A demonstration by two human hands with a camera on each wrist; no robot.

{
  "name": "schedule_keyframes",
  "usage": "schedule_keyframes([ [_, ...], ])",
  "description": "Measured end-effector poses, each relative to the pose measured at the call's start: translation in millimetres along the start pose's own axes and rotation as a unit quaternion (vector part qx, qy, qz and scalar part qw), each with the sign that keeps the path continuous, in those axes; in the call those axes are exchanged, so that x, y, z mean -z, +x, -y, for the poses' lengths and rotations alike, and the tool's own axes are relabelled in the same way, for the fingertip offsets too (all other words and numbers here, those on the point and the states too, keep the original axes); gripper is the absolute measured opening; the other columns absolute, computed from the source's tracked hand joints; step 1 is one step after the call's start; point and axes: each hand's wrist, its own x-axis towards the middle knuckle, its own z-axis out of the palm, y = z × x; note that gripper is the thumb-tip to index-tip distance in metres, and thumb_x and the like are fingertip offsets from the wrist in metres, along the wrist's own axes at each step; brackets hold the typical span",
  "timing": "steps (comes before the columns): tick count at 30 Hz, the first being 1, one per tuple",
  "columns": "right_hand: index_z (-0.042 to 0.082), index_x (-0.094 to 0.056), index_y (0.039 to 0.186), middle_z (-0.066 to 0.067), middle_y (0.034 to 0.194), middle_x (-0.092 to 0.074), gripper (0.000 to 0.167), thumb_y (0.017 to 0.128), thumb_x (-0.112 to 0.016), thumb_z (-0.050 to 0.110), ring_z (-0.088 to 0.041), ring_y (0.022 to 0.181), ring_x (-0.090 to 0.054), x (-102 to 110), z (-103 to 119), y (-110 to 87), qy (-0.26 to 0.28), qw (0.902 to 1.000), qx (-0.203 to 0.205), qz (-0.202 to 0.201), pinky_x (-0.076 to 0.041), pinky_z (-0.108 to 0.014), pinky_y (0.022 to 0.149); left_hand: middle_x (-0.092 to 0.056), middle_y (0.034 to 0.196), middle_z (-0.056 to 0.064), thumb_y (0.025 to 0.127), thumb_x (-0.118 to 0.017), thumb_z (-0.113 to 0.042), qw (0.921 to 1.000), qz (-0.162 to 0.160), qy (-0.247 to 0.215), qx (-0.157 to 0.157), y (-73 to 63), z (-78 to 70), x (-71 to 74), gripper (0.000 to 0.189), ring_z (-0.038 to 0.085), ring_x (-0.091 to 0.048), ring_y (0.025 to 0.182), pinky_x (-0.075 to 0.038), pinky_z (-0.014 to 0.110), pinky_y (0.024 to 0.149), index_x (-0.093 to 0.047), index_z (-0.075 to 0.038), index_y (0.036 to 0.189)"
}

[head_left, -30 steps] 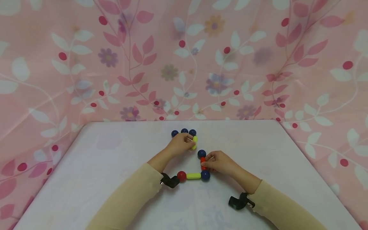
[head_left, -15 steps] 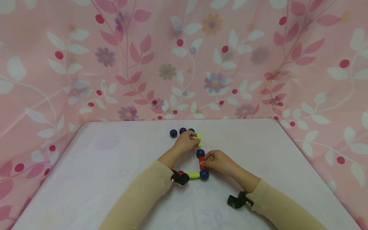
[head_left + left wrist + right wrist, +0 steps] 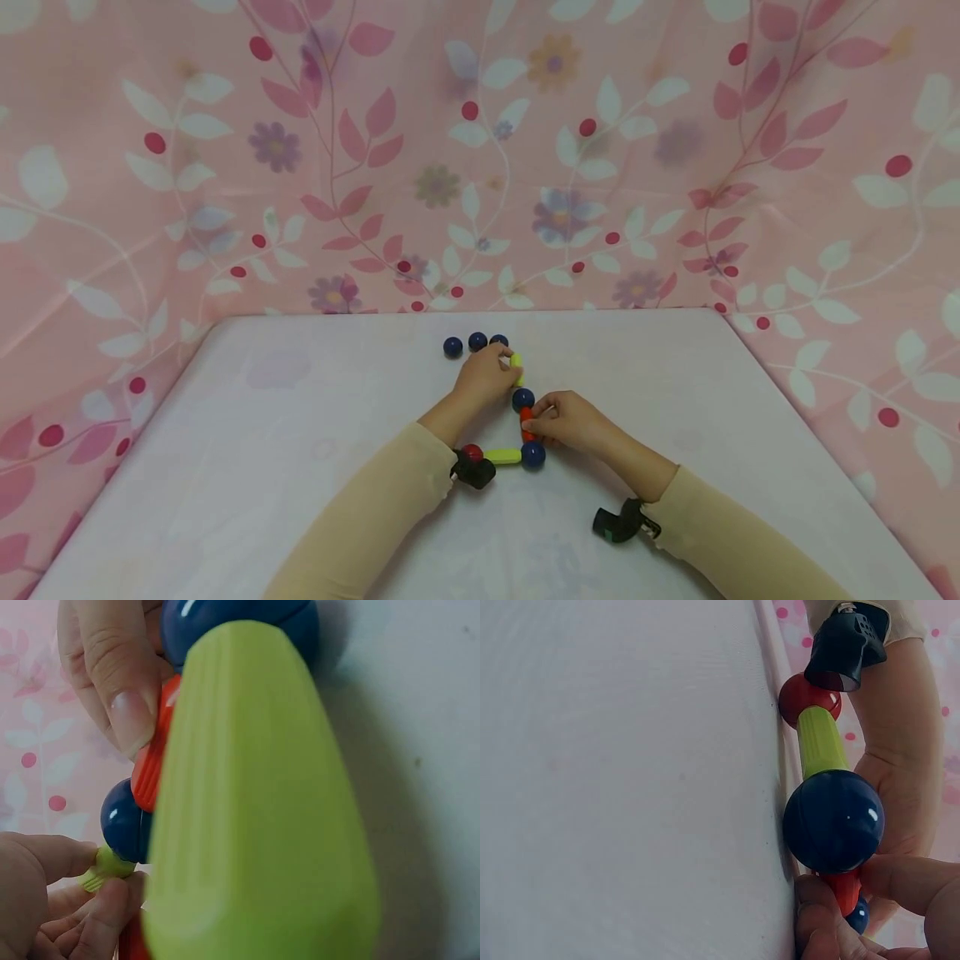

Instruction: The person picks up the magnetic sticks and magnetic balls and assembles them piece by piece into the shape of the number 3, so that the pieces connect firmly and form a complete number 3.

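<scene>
Firstly, I take the near blue ball (image 3: 533, 456) as the centre of a clock, with twelve pointing away from the person. At four o'clock the right wrist camera (image 3: 618, 524) stands out above the white table (image 3: 225, 467). At nine o'clock the near yellow-green rod (image 3: 502, 457) touches this ball and leads to the red ball (image 3: 472, 452), which the left wrist camera (image 3: 477, 473) partly covers. At twelve o'clock the red rod (image 3: 526, 413) joins the near ball to the far blue ball (image 3: 523, 399). Between one and two o'clock, the right hand (image 3: 572, 417) pinches the red rod with thumb and fingers.

Farther, the left hand (image 3: 486, 372) lies at ten o'clock from the far ball and pinches the held yellow-green rod (image 3: 517, 367). This rod seems to meet the ball at its twelve o'clock side; whether it sits firmly, I cannot tell.

To do this join well, I think the right hand should hold the red rod firmly, and the left should press gently along the line of the rods, because a sideways push could turn the chain.

Farthest, the loose blue balls (image 3: 477, 341) lie at eleven o'clock, near the left hand.
</scene>
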Motion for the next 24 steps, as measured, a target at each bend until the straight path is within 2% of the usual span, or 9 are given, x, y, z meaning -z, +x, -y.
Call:
schedule_keyframes([
  [4, -0.002, -0.064, 0.1, -0.005, 0.073, -0.07, 0.024, 0.091, -0.074, 0.017, -0.016, 0.063, -0.063, -0.1, -0.6, 0.3, 0.001, 1.0, 0.006, 0.001, -0.053, -0.03, 0.06, -0.072, 0.103, 0.006, 0.095, -0.07, -0.03, 0.9999, 0.0, 0.014, -0.01, -1.8, 0.0, -1.0, 0.037, 0.018, -0.066, 0.09, -0.053, 0.036, 0.082, -0.063, -0.011, 0.125],
  [10, -0.003, -0.064, 0.1, -0.006, 0.073, -0.07, 0.024, 0.091, -0.074, 0.017, -0.016, 0.063, -0.063, -0.3, -0.8, -0.1, 0.007, 0.9999, 0.013, 0.002, -0.053, -0.031, 0.06, -0.072, 0.1, 0.005, 0.095, -0.069, -0.035, 0.9991, -0.001, 0.042, -0.007, -1.9, -1.5, -3.2, 0.039, 0.019, -0.065, 0.092, -0.054, 0.036, 0.082, -0.064, -0.009, 0.123],
  [16, -0.003, -0.063, 0.1, -0.006, 0.074, -0.07, 0.024, 0.091, -0.074, 0.017, -0.016, 0.063, -0.063, -0.1, -1.3, -0.7, 0.011, 0.9998, 0.019, 0.006, -0.053, -0.031, 0.06, -0.073, 0.104, 0.007, 0.095, -0.069, -0.035, 0.9984, 0.001, 0.056, -0.01, -0.1, -2.7, -3.9, 0.042, 0.021, -0.066, 0.097, -0.054, 0.038, 0.087, -0.066, -0.006, 0.125],
  [24, -0.003, -0.063, 0.099, -0.005, 0.074, -0.07, 0.024, 0.091, -0.074, 0.017, -0.016, 0.063, -0.063, 0.4, -4.5, 1.8, 0.014, 0.9997, 0.02, 0.008, -0.052, -0.03, 0.059, -0.071, 0.1, 0.005, 0.095, -0.07, -0.034, 0.9982, 0.014, 0.053, -0.023, 3.8, 1.4, -3.5, 0.044, 0.016, -0.062, 0.085, -0.054, 0.033, 0.081, -0.065, -0.005, 0.127],
])
